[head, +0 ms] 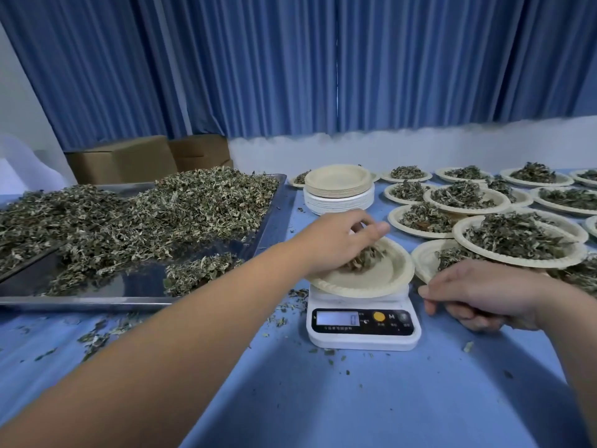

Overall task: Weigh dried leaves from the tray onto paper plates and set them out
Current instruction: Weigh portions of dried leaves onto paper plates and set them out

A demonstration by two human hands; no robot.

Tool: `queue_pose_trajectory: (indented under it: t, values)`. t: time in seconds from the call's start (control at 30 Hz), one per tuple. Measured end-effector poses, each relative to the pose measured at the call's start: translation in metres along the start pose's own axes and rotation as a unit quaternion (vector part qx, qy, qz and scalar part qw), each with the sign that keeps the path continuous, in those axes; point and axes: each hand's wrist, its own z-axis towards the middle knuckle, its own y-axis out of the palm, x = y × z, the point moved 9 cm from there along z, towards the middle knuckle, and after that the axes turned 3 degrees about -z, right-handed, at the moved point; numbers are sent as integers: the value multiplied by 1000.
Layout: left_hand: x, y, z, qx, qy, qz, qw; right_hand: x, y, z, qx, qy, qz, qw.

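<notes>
Fingers, my left hand [336, 244]: pinching dried leaves [365, 258] over the paper plate [381, 276] on the scale [361, 339].
Fingers, my right hand [481, 295]: loosely curled, resting on the tabletop [355, 399], right of the scale.
Tray [97, 302]: left, heaped.

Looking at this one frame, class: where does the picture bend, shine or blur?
Head view: the wide-angle lens bows the curtains and stretches the near left forearm; bare metal of the tray gives dark, mirror-like reflections beside the dried leaves; the scale display is too soft to read.
</notes>
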Motion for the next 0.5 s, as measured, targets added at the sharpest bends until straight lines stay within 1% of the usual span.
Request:
queue_pose_trajectory:
  t: [0.07,0.13,0.17,0.23,0.27,0.3,0.37,0.43,0.5]
  values:
    - [-4,-9,-6,-7,-13,-36,999,0,0,0,-2,-2,3,1000]
    - [-12,-28,-10,19,-36,-53,998,0,0,0,-3,-3,5,1000]
    - [-17,-39,-12,37,-37,-33,998,1,0,1,-4,-4,5,1000]
    - [-29,-60,-19,54,-45,60,996,1,0,1,-5,-4,3,1000]
    - [-36,-65,-23,39,-54,117,991,1,0,1,-5,-4,2,1000]
    - [-44,-67,-27,7,-61,178,982,1,0,1,-5,-5,1,1000]
    - [-61,-59,-37,-75,-74,287,952,1,0,1,-5,-4,-2,1000]
    - [-73,-43,-48,-148,-73,356,920,1,0,1,-4,-1,-7,1000]
    - [-77,-25,-57,-192,-57,408,891,2,0,2,-2,1,-12,1000]
